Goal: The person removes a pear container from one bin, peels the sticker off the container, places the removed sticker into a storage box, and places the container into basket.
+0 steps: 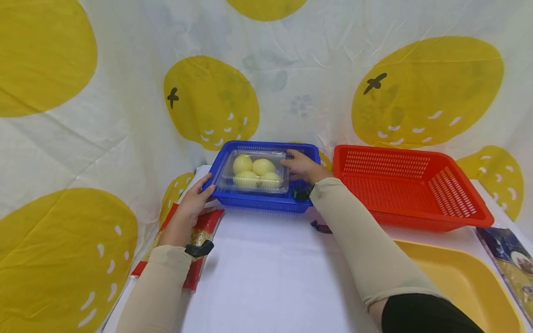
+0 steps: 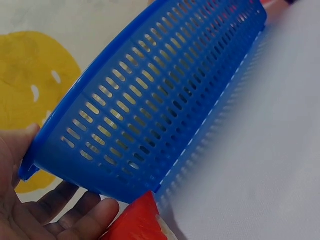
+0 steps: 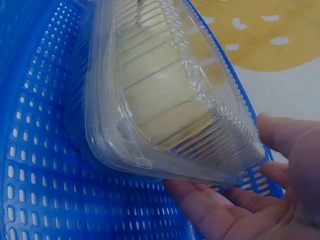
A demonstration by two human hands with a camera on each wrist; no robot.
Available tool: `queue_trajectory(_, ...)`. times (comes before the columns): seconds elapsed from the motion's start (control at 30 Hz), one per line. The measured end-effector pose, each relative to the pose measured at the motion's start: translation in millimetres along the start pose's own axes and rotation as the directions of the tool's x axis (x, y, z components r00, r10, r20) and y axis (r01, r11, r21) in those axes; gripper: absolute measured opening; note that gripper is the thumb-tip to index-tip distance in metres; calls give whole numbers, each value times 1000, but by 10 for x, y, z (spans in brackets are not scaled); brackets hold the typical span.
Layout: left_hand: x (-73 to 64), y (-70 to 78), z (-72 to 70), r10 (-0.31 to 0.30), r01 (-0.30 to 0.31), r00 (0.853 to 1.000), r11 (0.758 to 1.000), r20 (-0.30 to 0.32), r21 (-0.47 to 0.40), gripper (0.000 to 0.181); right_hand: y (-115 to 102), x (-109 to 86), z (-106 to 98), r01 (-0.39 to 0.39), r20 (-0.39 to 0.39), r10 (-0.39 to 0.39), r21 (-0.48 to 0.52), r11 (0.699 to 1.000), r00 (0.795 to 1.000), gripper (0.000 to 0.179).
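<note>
A clear plastic clamshell box (image 1: 281, 178) with several pale yellow-green round fruits (image 1: 263, 166) inside sits within the blue plastic basket (image 1: 258, 202). My right hand (image 1: 305, 167) holds the box at its right end; in the right wrist view the fingers (image 3: 200, 205) curl beneath its edge and the thumb lies against its end. At the basket's left corner, my left hand (image 1: 192, 200) grips the rim, thumb over the top and fingers below, as the left wrist view shows. Under the left forearm lies a red and gold packet (image 1: 207, 226).
To the right of the blue basket stands a red basket (image 1: 416, 216), with a yellow tray (image 1: 458, 259) in front of it. A dark blue and gold packet (image 1: 504, 259) lies at the far right. A small dark wrapped item (image 1: 320, 227) lies near the right forearm. Behind hangs a fruit-print curtain (image 1: 300, 83).
</note>
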State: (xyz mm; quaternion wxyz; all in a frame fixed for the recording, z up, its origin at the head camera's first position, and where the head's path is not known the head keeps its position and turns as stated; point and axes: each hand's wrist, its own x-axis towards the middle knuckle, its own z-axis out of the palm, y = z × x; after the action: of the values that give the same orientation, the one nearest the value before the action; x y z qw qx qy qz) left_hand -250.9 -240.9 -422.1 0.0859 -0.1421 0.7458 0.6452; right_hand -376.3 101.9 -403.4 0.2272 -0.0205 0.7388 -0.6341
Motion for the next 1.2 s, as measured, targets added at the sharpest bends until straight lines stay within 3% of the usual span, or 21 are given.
queue_trajectory(0.4, 1, -35, 49, 19, -20, 1000, 999, -19, -27, 60, -39, -135, -98, 96, -95, -87, 89, 991, 992, 71)
queue_trajectory(0.67, -30, -26, 62, 52, -54, 998, 998, -38, -34, 59, -142, -487, -142, 155, -152, -121, 236, 959, 981, 63)
queue_trajectory(0.83, -54, -7, 75, 81, -76, 995, 994, -64, 82, 58, -176, -695, -177, 150, -152, -113, 256, 955, 982, 62)
queue_trajectory(1.03, -75, 46, 89, 149, -110, 982, 949, -114, 296, 64, -211, -858, -208, 144, -142, -115, 214, 966, 983, 64)
queue_trajectory(1.2, -144, 125, 100, 252, -169, 959, 873, -126, 458, 70, -213, -985, -194, 146, -129, -129, 139, 979, 983, 66)
